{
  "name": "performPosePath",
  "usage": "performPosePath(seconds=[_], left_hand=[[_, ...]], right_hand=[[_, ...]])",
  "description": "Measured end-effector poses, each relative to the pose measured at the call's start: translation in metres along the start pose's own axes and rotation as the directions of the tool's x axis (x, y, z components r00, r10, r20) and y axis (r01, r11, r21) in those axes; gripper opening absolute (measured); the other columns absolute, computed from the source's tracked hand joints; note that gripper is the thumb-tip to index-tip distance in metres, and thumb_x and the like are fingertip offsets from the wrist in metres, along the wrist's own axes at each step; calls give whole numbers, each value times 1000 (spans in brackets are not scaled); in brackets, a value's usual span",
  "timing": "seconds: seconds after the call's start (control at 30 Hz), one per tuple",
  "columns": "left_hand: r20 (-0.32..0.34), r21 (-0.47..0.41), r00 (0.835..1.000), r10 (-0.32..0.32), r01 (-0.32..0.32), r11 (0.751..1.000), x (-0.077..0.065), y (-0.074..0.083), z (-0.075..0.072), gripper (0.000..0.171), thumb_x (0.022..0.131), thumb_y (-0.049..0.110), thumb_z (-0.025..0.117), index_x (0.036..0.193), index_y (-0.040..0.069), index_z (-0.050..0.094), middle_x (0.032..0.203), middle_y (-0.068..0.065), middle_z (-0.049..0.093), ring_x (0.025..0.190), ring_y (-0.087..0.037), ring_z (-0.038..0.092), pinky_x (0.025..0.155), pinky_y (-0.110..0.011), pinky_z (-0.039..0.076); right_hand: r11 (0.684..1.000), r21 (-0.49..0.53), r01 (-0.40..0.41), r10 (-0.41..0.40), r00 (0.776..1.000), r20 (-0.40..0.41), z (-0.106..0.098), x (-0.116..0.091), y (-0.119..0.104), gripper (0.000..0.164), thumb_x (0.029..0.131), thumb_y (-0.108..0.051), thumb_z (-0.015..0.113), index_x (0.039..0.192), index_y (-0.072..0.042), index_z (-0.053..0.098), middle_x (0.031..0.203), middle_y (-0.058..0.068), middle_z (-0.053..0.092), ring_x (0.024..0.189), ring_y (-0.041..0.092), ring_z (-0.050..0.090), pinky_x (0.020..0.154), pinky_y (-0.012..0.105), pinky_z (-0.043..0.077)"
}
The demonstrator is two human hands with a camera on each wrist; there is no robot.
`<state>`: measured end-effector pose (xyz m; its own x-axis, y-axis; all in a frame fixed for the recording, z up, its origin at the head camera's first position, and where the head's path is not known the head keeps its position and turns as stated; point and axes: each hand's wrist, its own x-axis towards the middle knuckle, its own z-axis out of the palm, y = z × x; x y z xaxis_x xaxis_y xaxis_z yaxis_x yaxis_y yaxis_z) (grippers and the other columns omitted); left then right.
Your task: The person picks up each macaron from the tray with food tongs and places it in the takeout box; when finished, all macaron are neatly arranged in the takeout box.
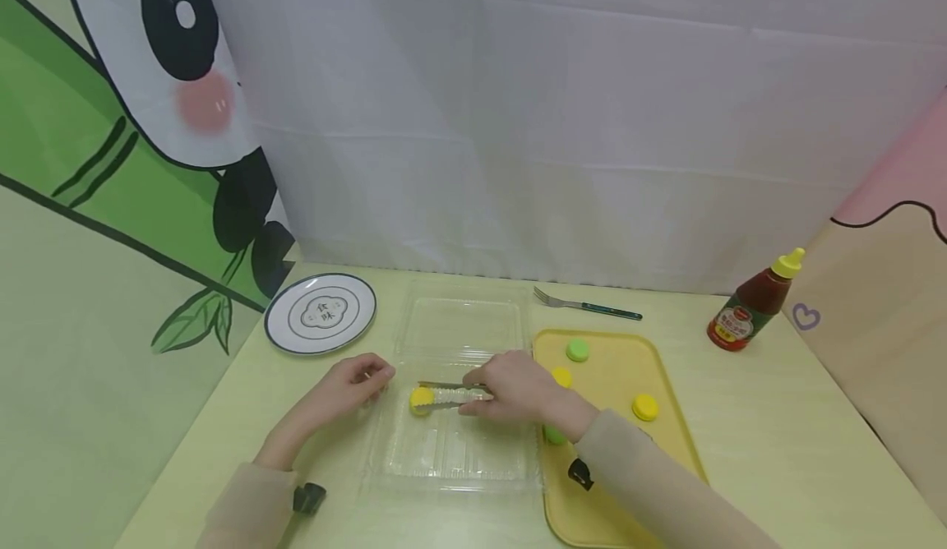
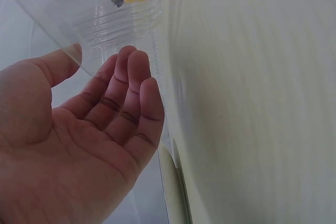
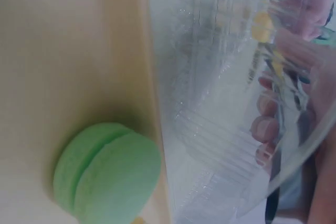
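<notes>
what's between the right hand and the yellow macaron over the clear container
Tongs: the right hand holds them, their far ends at the yellow macaron. The head view shows it.

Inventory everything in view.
plastic hinged container: 1, clear, table centre
rectangular tray: 1, yellow, right of container
metal tongs: 1, grey, over container
round yellow macarons: 3, one at tongs, two on tray
round green macarons: 2, on tray
round plate: 1, blue-rimmed white, back left
metal fork: 1, green-handled, behind tray
sauce bottle: 1, red, yellow-capped, right
table: 1, pale yellow
backdrop: 1, white, behind table
printed walls: 2, multicoloured, sides
black wrist pieces: 2
sleeves: 2, beige
left hand: 1, container's edge
right hand: 1, holding tongs
</notes>
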<state>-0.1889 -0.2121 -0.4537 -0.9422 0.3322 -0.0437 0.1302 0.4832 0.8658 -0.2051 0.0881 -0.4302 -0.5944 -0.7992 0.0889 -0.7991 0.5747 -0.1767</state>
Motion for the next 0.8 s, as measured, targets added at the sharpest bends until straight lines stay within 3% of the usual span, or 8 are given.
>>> performPosePath(seconds=[0.63,0.8], left_hand=[[-2,-6,1000,8,-8,1000,1,-1,0,30,103,24,58,111,-5,63,89,-13,63,77,-25,59,61,-28,50],[-1,-7,1000,9,-9,1000,0,0,0,31,102,24,58,111,-5,63,89,-13,63,78,-25,59,62,-28,50]], right_hand=[[999,-9,-41,41,999,32,3,2,0,36,91,-50,70,73,-23,54,57,-11,25,51,3,27,51,24,21],[998,3,-70,70,997,39,1,1,-2,31,90,-51,70,81,-22,65,55,-13,31,52,3,31,52,23,25]])
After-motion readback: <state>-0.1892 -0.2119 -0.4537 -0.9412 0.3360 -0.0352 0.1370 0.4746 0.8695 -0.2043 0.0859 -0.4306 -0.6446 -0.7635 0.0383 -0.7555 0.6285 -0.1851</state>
